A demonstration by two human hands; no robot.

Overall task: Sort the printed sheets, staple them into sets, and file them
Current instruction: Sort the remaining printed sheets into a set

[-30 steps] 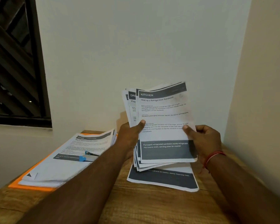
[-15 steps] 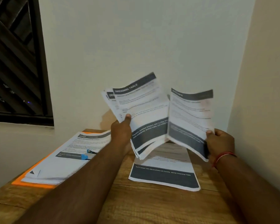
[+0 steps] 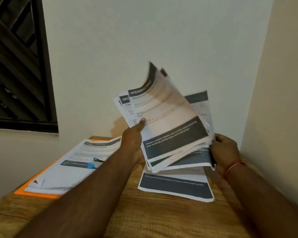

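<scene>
Single head-worn wide-angle view, facing forward and down at close range: left hand [image 3: 132, 140] and right hand [image 3: 225, 150] mid-frame, table [image 3: 162, 219] below the fingers [image 3: 220, 140], wall [image 3: 144, 40] beyond them.

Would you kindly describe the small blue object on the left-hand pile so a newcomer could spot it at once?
Start at the wooden table, then go to its left side, where a stack of printed sheets lies on a flat orange folder. On top of that stack rests the small blue object, probably a stapler; it is the only blue thing among white and grey paper.
</scene>
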